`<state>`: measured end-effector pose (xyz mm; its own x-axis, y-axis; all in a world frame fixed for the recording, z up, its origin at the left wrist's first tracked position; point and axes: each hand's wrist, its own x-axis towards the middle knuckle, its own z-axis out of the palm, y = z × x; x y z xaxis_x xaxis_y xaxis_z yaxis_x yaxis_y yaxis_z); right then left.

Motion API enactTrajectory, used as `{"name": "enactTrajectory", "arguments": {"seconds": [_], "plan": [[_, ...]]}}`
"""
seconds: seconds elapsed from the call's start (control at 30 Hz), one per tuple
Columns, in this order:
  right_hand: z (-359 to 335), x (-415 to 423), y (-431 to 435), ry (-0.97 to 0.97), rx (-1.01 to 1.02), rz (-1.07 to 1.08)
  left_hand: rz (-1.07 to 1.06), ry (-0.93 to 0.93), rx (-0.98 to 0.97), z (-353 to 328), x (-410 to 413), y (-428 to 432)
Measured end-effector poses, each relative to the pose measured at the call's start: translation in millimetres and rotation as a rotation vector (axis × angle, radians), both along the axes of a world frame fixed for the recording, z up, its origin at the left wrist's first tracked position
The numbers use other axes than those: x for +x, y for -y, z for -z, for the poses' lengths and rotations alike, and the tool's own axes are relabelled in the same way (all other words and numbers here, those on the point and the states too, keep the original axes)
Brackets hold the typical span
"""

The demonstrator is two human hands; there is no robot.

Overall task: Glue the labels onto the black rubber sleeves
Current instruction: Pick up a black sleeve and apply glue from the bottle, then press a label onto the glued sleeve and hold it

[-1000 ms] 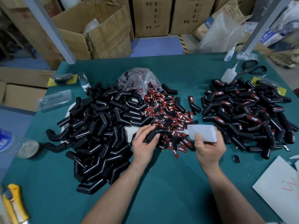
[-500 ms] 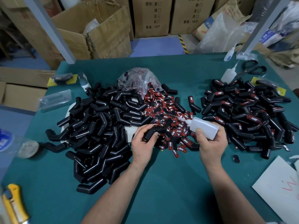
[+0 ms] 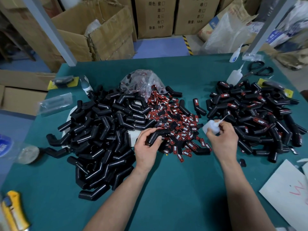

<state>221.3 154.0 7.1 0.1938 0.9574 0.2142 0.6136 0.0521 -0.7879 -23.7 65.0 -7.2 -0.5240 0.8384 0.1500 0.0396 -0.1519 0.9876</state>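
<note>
My left hand (image 3: 146, 147) grips one bent black rubber sleeve (image 3: 156, 134) just left of the heap of red-and-black labels (image 3: 176, 124). To the right, my right hand (image 3: 223, 139) holds a small white glue bottle (image 3: 210, 127), its thin nozzle pointing up and to the right, away from the sleeve. A large pile of unlabelled black sleeves (image 3: 100, 134) covers the left of the green table (image 3: 166, 189). A pile of labelled sleeves (image 3: 253, 112) lies on the right.
A clear bag (image 3: 141, 80) with more labels sits behind the label heap. Two other glue bottles (image 3: 234, 76) and black scissors (image 3: 260, 70) lie at the back right. A yellow utility knife (image 3: 13, 212) is at the near left, white paper (image 3: 288, 192) at the near right. Cardboard boxes stand beyond the table.
My right hand has swung the glue bottle away from the sleeve, turning the nozzle from pointing left to pointing up and right. My left hand still holds the sleeve.
</note>
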Motion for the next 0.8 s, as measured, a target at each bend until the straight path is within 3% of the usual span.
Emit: {"name": "enactTrajectory", "arguments": {"seconds": [0.17,0.27,0.37,0.43,0.6,0.8], "plan": [[-1,-6,1,0.062,-0.022,-0.028,0.008,-0.009,-0.008,0,1,1],[-9,-10,5,0.004,0.041,-0.031,0.004,0.003,-0.03,-1,0,0],[-16,-15,14,0.054,0.425,-0.014,0.017,0.043,-0.059,4,1,1],[-13,-22,22,0.112,0.65,-0.123,0.026,0.054,-0.076,5,1,1],[2,-65,22,0.21,0.272,-0.346,0.013,-0.061,-0.053,0,0,-2],[5,-68,22,0.391,0.294,-0.364,0.006,0.052,-0.019,-1,3,-4]]}}
